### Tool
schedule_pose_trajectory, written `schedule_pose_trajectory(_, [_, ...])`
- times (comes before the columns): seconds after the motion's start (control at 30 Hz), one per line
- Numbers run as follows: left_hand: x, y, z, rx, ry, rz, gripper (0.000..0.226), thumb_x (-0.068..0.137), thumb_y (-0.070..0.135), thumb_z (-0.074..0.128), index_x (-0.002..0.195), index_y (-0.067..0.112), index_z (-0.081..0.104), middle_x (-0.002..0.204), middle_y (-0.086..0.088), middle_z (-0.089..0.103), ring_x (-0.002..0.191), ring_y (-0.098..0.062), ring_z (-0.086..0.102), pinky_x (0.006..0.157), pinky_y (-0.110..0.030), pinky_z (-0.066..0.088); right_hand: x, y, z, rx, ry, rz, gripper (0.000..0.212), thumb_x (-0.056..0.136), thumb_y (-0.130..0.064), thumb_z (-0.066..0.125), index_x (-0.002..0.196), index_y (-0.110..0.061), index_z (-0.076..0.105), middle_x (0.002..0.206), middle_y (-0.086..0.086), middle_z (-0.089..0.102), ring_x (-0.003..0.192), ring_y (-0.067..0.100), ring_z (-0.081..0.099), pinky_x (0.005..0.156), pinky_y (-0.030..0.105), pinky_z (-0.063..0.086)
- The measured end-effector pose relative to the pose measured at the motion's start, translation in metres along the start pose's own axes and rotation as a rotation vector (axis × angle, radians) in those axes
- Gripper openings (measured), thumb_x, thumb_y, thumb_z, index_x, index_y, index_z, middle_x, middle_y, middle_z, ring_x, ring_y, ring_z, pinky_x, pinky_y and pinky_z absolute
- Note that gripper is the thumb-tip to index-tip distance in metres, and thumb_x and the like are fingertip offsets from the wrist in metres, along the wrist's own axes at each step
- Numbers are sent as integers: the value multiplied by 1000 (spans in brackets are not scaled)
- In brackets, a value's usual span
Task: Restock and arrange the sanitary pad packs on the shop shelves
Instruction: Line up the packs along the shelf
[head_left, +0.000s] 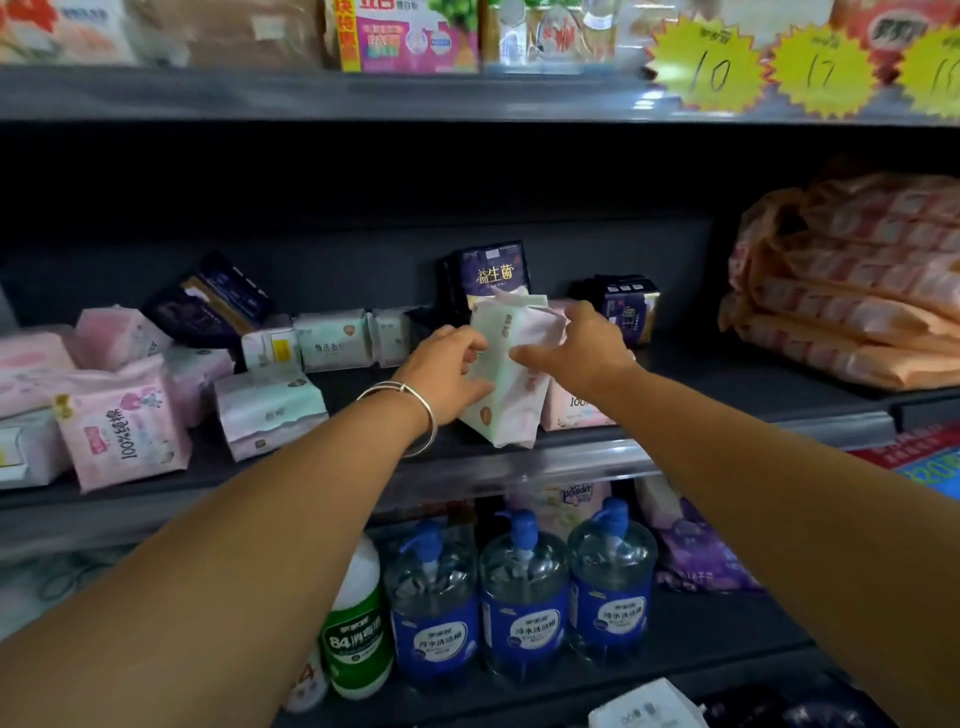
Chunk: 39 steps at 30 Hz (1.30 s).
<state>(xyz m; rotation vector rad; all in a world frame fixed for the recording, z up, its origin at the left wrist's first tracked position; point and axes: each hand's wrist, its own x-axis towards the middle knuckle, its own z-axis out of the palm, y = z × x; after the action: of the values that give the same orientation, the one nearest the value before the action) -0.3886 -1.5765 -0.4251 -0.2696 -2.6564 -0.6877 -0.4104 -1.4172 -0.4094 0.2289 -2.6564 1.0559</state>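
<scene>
Head view shows your left hand (451, 370) and right hand (577, 349) both gripping a pale pad pack (511, 374), standing upright at the middle shelf's (727, 410) front edge.

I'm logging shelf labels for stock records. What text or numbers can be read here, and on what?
"10": left yellow starburst price tag.
"17": middle starburst tag.
"益生菌": dark upright pack.
"100%": pink pack, printed upside down.
"84": green-labelled white bottle.
"Powder": pastel pack.
Other print is too blurred.
</scene>
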Motion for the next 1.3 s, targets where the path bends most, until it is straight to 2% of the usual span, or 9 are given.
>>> schedule_pose_trajectory(0.13, [11, -8, -5, 21, 1, -26, 46, 84, 22, 66, 127, 15, 49, 119, -2, 45, 103, -13, 50, 91, -26, 44, 14, -17, 12, -101, 47, 97, 86, 70, -64, 68, 130, -11, 36, 132, 12, 46, 129, 31, 33, 101, 42, 30])
schedule_pose_trajectory(0.27, [13, -19, -7, 26, -2, -50, 45, 84, 23, 67, 125, 17, 49, 121, -1, 45, 105, -12, 50, 88, -24, 42, 24, -23, 31, -80, 93, 168, 89, 65, -65, 71, 127, -11, 36, 130, 11, 51, 127, 32, 36, 101, 42, 28])
schedule_pose_trajectory(0.43, [5, -33, -8, 60, 2, -93, 50, 83, 23, 68, 128, 16, 47, 125, -2, 47, 113, -16, 50, 96, -29, 44, 23, -28, 47, 52, 171, 173, 87, 72, -46, 77, 132, -4, 30, 128, 13, 52, 126, 32, 39, 102, 40, 32])
schedule_pose_trajectory(0.57, [-14, -47, -13, 110, 22, -137, 53, 83, 25, 69, 130, 15, 46, 129, -4, 44, 117, -18, 48, 98, -29, 41, 17, -38, 50, 219, 230, 97, 72, 72, -30, 81, 123, -3, 38, 126, 15, 48, 123, 32, 42, 98, 43, 43])
schedule_pose_trajectory(0.7, [-31, -66, -26, 218, 115, -216, 55, 84, 28, 67, 131, 13, 44, 134, -8, 42, 124, -24, 41, 105, -37, 37, 6, -55, 47, 314, 245, -8, 65, 71, -24, 80, 117, -6, 39, 122, 11, 48, 120, 30, 44, 93, 49, 46])
schedule_pose_trajectory(0.8, [-43, -82, -38, 333, 169, -310, 59, 85, 36, 65, 135, 17, 41, 140, -8, 38, 130, -27, 33, 105, -41, 34, 1, -68, 50, 353, 247, -58, 64, 69, -23, 81, 115, -6, 41, 119, 10, 50, 118, 30, 46, 94, 46, 46])
schedule_pose_trajectory(1.13, [-25, -141, -58, 426, -16, -553, 65, 88, 64, 39, 144, 41, 20, 156, -4, 5, 141, -37, 4, 107, -63, 19, 25, -105, 101, 346, 166, -79, 59, 70, -26, 80, 113, -4, 46, 114, 10, 56, 113, 31, 51, 92, 45, 48])
schedule_pose_trajectory(1.23, [-8, -159, -54, 418, -76, -579, 67, 84, 73, 31, 143, 41, 25, 155, -7, 4, 140, -42, 6, 108, -63, 19, 36, -104, 118, 342, 145, -90, 61, 71, -26, 80, 117, -4, 45, 117, 11, 55, 116, 31, 49, 93, 45, 47])
schedule_pose_trajectory(1.3, [-3, -163, -54, 438, -116, -557, 66, 85, 73, 28, 138, 35, 39, 152, -12, 15, 137, -40, 19, 110, -56, 23, 39, -101, 127, 349, 135, -92, 61, 71, -26, 80, 118, -5, 46, 117, 10, 55, 116, 30, 49, 94, 44, 47])
